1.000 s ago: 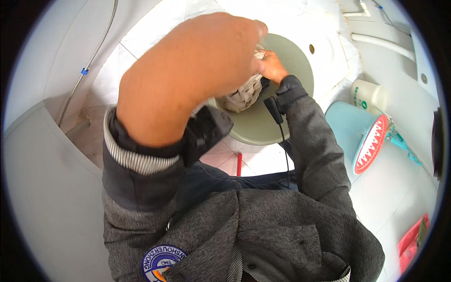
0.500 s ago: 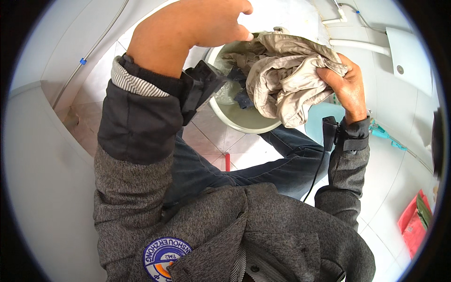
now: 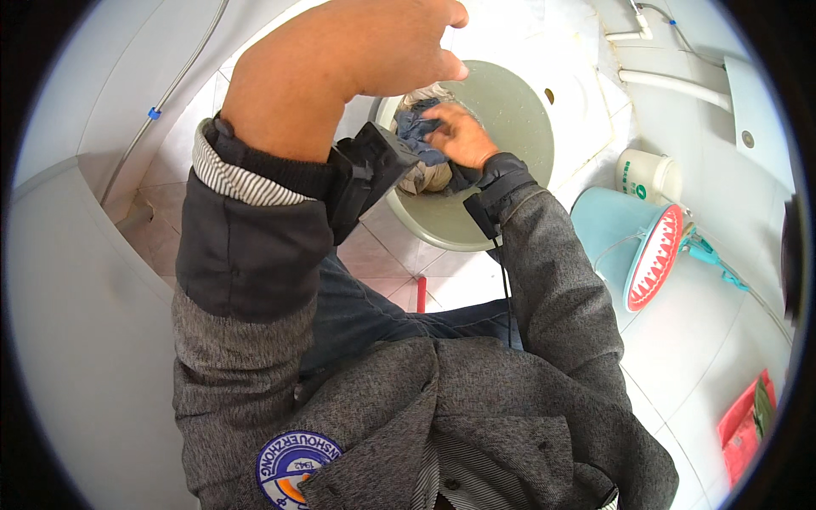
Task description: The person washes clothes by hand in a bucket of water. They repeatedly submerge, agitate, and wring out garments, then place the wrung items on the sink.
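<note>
A round grey-green basin (image 3: 514,110) stands in front of me with wet clothes in its left part. Among them are a dark blue cloth (image 3: 412,127) and a beige garment (image 3: 425,180) that shows around it. Over the blue cloth is my right hand (image 3: 463,140), its fingers slightly blurred, apart and resting at the cloth. My left hand (image 3: 399,47) hovers above the basin's far left rim, thumb and finger spread, with nothing visible between them. The frame's upper edge cuts off part of that hand.
Right of the basin are a light blue bucket (image 3: 605,229) with a red-and-white patterned rim, a small white bucket (image 3: 642,174) and a turquoise nozzle (image 3: 701,249). A white pipe (image 3: 671,85) runs along the wall. A red object (image 3: 738,438) lies lower right.
My right hand has moved left and down from the basin's right side into it. The beige garment it held up is now lowered among the clothes. My left hand has hardly moved.
</note>
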{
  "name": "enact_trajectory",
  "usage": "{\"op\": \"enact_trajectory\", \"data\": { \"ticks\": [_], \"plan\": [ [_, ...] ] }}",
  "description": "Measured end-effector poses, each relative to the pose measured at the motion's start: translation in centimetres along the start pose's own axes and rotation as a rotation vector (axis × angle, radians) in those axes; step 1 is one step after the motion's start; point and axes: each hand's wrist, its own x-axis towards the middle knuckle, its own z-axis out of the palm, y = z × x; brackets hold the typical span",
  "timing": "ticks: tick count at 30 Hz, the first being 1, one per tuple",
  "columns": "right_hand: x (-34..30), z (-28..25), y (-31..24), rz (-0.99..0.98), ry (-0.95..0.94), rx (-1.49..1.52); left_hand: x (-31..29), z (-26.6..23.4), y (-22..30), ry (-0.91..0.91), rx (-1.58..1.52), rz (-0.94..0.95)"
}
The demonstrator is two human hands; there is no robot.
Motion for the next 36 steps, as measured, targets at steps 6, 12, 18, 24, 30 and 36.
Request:
{"op": "enact_trajectory", "data": {
  "ticks": [6, 12, 18, 24, 30, 36],
  "plan": [
    [0.5, -0.8, 3.9, 0.268, -0.109, -0.133, 1.5, -0.4, -0.2, -0.144, -0.072, -0.039],
    [-0.8, 2.1, 1.9, 0.265, -0.303, -0.493, 1.8, 1.7, -1.5, -0.004, -0.032, 0.054],
    [-9.0, -6.8, -3.9, 0.191, 0.09, 0.353, 3.7, 4.7, -2.2, 0.164, -0.034, 0.226],
    [-15.9, -12.8, -9.1, 0.003, 0.278, 0.44, 5.0, 6.1, -0.6, -0.001, -0.069, 0.279],
    [-20.0, -14.3, -13.6, -0.198, 0.425, 0.327, 6.6, 8.0, -0.3, -0.174, -0.176, 0.266],
    [-25.2, -17.0, -16.7, -0.39, 0.681, 0.462, 8.2, 12.6, 1.3, 0.041, -0.336, 0.345]
  ]
}}
